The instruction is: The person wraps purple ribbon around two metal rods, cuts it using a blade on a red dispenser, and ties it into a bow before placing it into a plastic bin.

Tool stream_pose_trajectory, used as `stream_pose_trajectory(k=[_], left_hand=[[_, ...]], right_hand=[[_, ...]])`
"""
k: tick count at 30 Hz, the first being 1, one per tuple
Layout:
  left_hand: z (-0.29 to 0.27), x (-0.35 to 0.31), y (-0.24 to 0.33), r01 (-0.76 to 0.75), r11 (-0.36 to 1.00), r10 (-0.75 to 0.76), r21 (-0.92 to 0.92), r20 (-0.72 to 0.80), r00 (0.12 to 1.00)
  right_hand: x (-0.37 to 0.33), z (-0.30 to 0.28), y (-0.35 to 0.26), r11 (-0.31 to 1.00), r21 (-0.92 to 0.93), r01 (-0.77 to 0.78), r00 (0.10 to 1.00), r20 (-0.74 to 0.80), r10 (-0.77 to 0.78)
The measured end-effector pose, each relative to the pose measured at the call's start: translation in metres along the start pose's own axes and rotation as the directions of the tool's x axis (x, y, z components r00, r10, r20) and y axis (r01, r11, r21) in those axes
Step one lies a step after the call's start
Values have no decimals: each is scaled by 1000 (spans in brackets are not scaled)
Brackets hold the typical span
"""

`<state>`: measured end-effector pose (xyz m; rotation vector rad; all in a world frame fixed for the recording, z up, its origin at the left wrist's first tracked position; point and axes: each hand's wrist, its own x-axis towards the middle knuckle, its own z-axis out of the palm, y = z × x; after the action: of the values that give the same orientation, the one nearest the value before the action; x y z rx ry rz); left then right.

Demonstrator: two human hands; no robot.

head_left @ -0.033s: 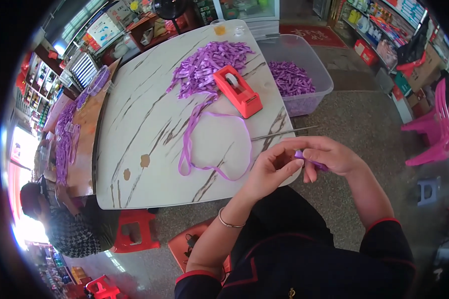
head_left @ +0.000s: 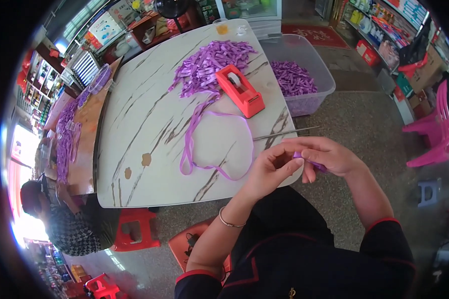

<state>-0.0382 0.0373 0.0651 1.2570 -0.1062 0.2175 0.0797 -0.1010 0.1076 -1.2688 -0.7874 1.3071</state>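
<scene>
My left hand (head_left: pixel 273 168) and my right hand (head_left: pixel 330 154) meet over the table's near right corner. Between their fingertips they pinch a short folded piece of purple ribbon (head_left: pixel 298 155), whose end hangs below my right fingers. A long loop of purple ribbon (head_left: pixel 253 145) lies on the marble-patterned table (head_left: pixel 134 114), its tail running toward a heap of folded purple ribbon pieces (head_left: pixel 212 65). Beside the heap stands a red tape dispenser (head_left: pixel 249 103). A thin metal rod (head_left: pixel 287 132) juts past the table edge near my hands.
A clear plastic bin (head_left: pixel 324 92) holding many purple pieces stands right of the table. A cup (head_left: pixel 221 27) sits at the far edge. Another person (head_left: pixel 75 224) sits at a wooden side table (head_left: pixel 87 159). Red stools (head_left: pixel 134 231) and a pink chair (head_left: pixel 436 129) stand around.
</scene>
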Motion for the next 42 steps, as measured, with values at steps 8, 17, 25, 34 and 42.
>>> stream_pose_trajectory(k=[8,17,25,34,42], left_hand=[[-47,-19,4,79,995,-62,57,-245,968],[-134,35,70,62,816,217,574,-404,889],[-186,38,85,202,449,325,870,-370,870],[-178,-44,48,251,387,426,887,-413,805],[-166,-103,23,386,384,320,839,-512,797]], right_hand=[[33,12,18,945,-304,118,967,-182,-179],[91,18,20,959,-161,233,914,-302,-272],[131,28,32,400,-847,349,862,123,-492],[169,119,67,193,-917,350,830,208,-517],[179,115,80,145,-968,206,848,102,-521]])
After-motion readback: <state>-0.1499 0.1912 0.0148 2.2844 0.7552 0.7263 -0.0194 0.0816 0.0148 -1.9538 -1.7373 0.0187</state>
